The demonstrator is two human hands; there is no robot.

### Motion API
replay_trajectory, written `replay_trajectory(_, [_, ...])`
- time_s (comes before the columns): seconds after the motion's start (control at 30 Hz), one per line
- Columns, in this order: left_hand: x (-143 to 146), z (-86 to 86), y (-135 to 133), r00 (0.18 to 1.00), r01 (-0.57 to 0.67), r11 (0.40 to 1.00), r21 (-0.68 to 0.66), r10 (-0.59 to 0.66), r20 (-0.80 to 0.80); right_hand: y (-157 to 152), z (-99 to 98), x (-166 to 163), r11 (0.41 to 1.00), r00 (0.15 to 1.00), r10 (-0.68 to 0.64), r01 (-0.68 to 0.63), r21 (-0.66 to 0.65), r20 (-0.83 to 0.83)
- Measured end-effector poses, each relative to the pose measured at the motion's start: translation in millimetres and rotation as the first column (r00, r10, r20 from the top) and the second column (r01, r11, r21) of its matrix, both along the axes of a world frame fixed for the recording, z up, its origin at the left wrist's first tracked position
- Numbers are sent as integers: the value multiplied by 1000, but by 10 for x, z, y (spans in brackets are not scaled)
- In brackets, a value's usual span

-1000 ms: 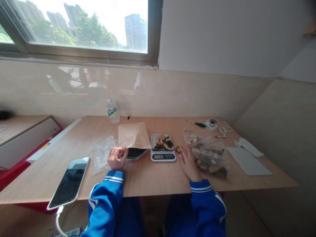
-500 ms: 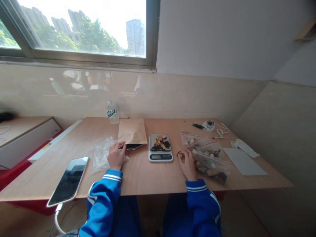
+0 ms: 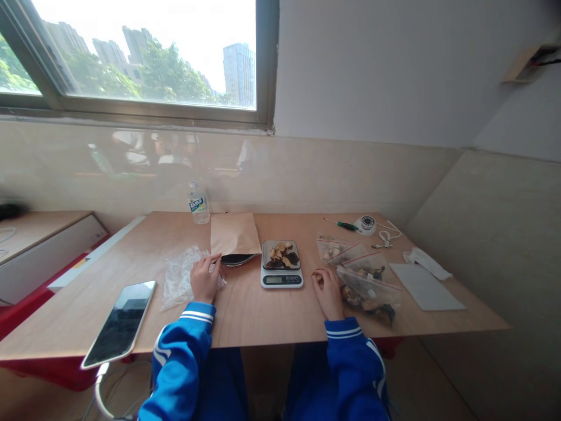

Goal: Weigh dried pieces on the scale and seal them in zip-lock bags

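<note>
On the left, my left hand [image 3: 204, 280] pinches the near edge of a brown kraft paper bag [image 3: 234, 232], whose dark mouth gapes toward me. Closed around a small brown piece, apparently dried mushroom [image 3: 317, 277], my right hand [image 3: 329, 294] rests just right of the scale. Dried mushroom slices [image 3: 281, 255], pale and dark, lie heaped on the plate of the white digital scale [image 3: 281, 280] between my hands; its display is too small to read. Beside my right hand are clear zip bags [image 3: 370, 286] with red seals, holding more dried pieces.
Crumpled clear plastic [image 3: 177, 280] lies under and beside my left hand. A phone [image 3: 120, 324] on a cable overhangs the front edge. A water bottle [image 3: 198, 204], screwdriver [image 3: 346, 225], white round device [image 3: 366, 224], white sheet [image 3: 425, 286] and tissue [image 3: 427, 263] sit around the table.
The view has shifted slightly. My right hand's fingers have turned a little, so the brown piece shows more at the fingertips. My left hand stays at the paper bag's mouth.
</note>
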State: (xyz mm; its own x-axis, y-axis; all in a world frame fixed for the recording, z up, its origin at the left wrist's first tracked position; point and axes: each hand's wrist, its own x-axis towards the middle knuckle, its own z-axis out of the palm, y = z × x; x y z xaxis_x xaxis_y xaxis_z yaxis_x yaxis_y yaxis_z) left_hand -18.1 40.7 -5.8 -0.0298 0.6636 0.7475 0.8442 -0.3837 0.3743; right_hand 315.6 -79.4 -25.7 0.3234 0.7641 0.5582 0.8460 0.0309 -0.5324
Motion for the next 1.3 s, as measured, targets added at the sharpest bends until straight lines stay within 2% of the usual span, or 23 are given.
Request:
replay_trajectory(0.13, [-4,7,-9,1000,1,996,86,-3,23,3,126,-166,999,995,-43,40,31,94])
replay_trajectory(0.3, [5,29,-35,998,46,995,86,-49,37,177,284,-515,998,964,63,-62,-13,257])
replay_trajectory(0.4, [8,42,-53,997,61,995,77,-65,51,312,290,-619,997,950,73,-58,-56,303])
replay_trajectory(0.53, [3,43,-62,993,88,994,63,-93,78,385,256,-646,999,957,35,-23,-44,287])
replay_trajectory(0.63, [3,37,-62,991,98,994,53,-102,92,352,304,-618,999,963,39,-36,-17,268])
replay_trajectory(0.73, [7,30,-59,990,95,995,41,-99,102,303,433,-457,998,979,19,-31,56,203])
replay_trajectory(0.83, [12,28,-56,990,98,995,34,-101,98,285,548,-154,980,986,-122,102,173,113])
replay_trajectory(0.87, [13,30,-56,990,99,995,33,-102,96,280,561,-51,974,980,-165,144,174,111])
replay_trajectory(0.93, [15,38,-59,990,99,995,33,-102,96,255,531,102,978,968,-189,170,119,163])
replay_trajectory(1.1, [16,53,-69,989,98,995,33,-101,104,84,186,99,997,964,-22,41,-67,267])
replay_trajectory(1.2, [15,46,-67,987,107,994,30,-110,115,1,-19,30,992,971,7,24,-124,240])
replay_trajectory(1.3, [13,40,-65,986,110,994,26,-113,121,-24,-70,39,992,992,44,-29,-121,117])
